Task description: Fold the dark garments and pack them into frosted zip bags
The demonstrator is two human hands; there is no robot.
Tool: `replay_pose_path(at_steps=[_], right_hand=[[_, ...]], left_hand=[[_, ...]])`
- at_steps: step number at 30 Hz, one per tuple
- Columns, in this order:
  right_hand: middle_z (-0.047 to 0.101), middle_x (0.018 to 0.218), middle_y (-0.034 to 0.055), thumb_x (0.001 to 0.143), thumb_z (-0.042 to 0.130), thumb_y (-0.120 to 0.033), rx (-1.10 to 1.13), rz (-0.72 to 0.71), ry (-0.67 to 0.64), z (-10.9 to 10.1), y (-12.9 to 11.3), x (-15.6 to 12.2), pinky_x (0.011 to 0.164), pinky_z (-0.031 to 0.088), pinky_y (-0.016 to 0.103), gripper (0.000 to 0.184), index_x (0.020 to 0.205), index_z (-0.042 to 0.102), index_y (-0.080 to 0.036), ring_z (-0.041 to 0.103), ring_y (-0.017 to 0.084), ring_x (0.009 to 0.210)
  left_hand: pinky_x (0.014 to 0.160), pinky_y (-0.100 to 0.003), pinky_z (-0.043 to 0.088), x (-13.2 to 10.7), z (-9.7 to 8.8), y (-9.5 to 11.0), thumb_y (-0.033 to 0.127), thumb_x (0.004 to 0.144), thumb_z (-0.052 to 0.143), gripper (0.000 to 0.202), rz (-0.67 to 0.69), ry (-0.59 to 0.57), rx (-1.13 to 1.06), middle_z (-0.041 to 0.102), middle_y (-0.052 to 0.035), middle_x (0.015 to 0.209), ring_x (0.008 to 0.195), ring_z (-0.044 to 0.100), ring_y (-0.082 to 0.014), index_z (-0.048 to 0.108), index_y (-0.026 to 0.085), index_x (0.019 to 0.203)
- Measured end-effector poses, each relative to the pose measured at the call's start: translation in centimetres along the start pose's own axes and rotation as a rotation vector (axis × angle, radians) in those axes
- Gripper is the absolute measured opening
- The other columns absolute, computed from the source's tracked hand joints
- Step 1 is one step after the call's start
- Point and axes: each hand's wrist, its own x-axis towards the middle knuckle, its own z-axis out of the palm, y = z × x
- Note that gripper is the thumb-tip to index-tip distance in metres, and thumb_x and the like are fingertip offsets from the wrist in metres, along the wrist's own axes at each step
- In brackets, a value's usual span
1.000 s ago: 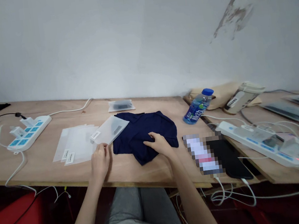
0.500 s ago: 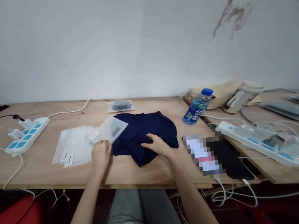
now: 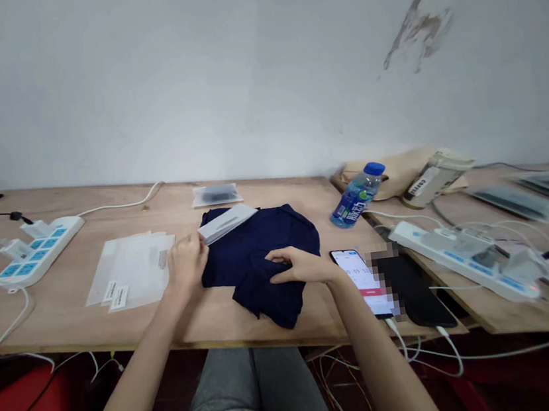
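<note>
Navy garment (image 3: 259,242) lies folded on the surface (image 3: 67,311) near its front edge. Right hand (image 3: 302,265) pinches the fold; left hand (image 3: 186,263) grips a frosted bag (image 3: 226,222) beside it. A slack pinch could let the fold spring open.

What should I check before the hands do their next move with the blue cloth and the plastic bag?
1. Left hand grips the frosted plastic bag: ok.
2. Right hand pinches the folded navy cloth: ok.
3. Bag mouth open: cannot tell.
4. Cloth lies wholly on the wooden table: ok.
5. Lit phone apart from the cloth: ok.
</note>
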Motion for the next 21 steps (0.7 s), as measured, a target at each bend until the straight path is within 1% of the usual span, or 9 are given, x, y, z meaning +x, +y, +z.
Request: replay_pose_path(at_steps=[1, 3, 5, 8, 11, 15, 18, 19, 21], right_hand=[[0.07, 0.101, 0.0049, 0.07, 0.075, -0.029, -0.056, 0.019, -0.006, -0.1, 0.2, -0.1, 0.084, 0.048, 0.03, 0.036, 0.103, 0.069, -0.016, 0.064, 0.022, 0.094], [0.071, 0.103, 0.0072, 0.071, 0.075, -0.026, -0.223, 0.074, 0.033, 0.2, 0.4, -0.1, 0.084, 0.048, 0.031, 0.036, 0.105, 0.068, -0.016, 0.065, 0.023, 0.095], [0.072, 0.105, 0.0092, 0.074, 0.073, -0.024, -0.39, 0.101, 0.071, 0.8, 0.3, -0.2, 0.083, 0.048, 0.032, 0.035, 0.108, 0.068, -0.017, 0.066, 0.025, 0.095], [0.071, 0.113, 0.0105, 0.079, 0.068, -0.019, -0.509, 0.05, 0.098, 1.6, -0.6, -0.9, 0.085, 0.048, 0.034, 0.037, 0.116, 0.066, -0.018, 0.067, 0.027, 0.1], [0.07, 0.117, 0.0081, 0.08, 0.065, -0.013, -0.514, -0.043, 0.101, 1.5, -2.4, -2.0, 0.091, 0.048, 0.034, 0.038, 0.116, 0.067, -0.02, 0.066, 0.025, 0.106], [0.072, 0.115, 0.004, 0.079, 0.06, -0.007, -0.466, -0.151, 0.086, 0.9, -4.2, -2.8, 0.092, 0.048, 0.032, 0.039, 0.114, 0.067, -0.022, 0.066, 0.022, 0.104], [0.072, 0.112, 0.0049, 0.081, 0.056, -0.006, -0.461, -0.189, 0.107, 1.3, -4.3, -2.1, 0.091, 0.049, 0.032, 0.038, 0.114, 0.066, -0.021, 0.066, 0.021, 0.103], [0.071, 0.112, 0.0063, 0.081, 0.054, -0.005, -0.483, -0.184, 0.129, 1.7, -4.1, -1.7, 0.091, 0.049, 0.033, 0.037, 0.113, 0.065, -0.019, 0.066, 0.021, 0.103], [0.069, 0.114, 0.0098, 0.081, 0.049, -0.003, -0.562, -0.154, 0.186, 3.0, -3.4, -1.0, 0.091, 0.049, 0.034, 0.035, 0.111, 0.064, -0.016, 0.064, 0.021, 0.104]], left_hand=[[0.07, -0.031, 0.042, 0.2, 0.1, 0.6, 0.021, 0.092, 0.047, 0.018, 0.055, 0.026, -0.02, 0.069, -0.0078, 0.089, 0.082, 0.065, -0.0223, 0.061, 0.018, 0.103], [0.074, -0.032, 0.043, 0.6, 0.8, 1.7, 0.016, 0.091, 0.047, 0.017, 0.191, 0.05, -0.067, 0.068, -0.0073, 0.09, 0.085, 0.064, -0.0221, 0.061, 0.019, 0.099], [0.079, -0.034, 0.044, 0.8, 1.8, 2.5, 0.013, 0.09, 0.048, 0.016, 0.328, 0.032, -0.113, 0.068, -0.0069, 0.092, 0.088, 0.063, -0.0221, 0.063, 0.02, 0.092], [0.082, -0.037, 0.045, 0.8, 3.4, 3.1, 0.012, 0.09, 0.048, 0.019, 0.451, -0.007, -0.168, 0.069, -0.0077, 0.095, 0.089, 0.062, -0.0222, 0.066, 0.02, 0.087], [0.085, -0.037, 0.046, 0.2, 4.3, 3.2, 0.011, 0.091, 0.047, 0.023, 0.521, -0.006, -0.267, 0.069, -0.0083, 0.102, 0.093, 0.063, -0.0215, 0.068, 0.02, 0.097], [0.087, -0.036, 0.048, -1.1, 4.1, 3.2, 0.006, 0.088, 0.048, 0.033, 0.566, -0.006, -0.457, 0.068, -0.008, 0.11, 0.1, 0.062, -0.0203, 0.065, 0.019, 0.113], [0.088, -0.035, 0.05, -1.9, 3.6, 3.4, -0.006, 0.077, 0.045, 0.054, 0.576, -0.052, -0.562, 0.067, -0.0066, 0.116, 0.104, 0.061, -0.0194, 0.062, 0.02, 0.12], [0.089, -0.035, 0.05, -2.2, 3.6, 3.4, -0.01, 0.073, 0.043, 0.06, 0.574, -0.061, -0.58, 0.066, -0.0062, 0.117, 0.105, 0.06, -0.0193, 0.062, 0.021, 0.121], [0.091, -0.037, 0.051, -2.6, 3.9, 3.5, -0.012, 0.068, 0.04, 0.066, 0.559, -0.055, -0.597, 0.067, -0.0058, 0.117, 0.107, 0.06, -0.0195, 0.063, 0.022, 0.121]])
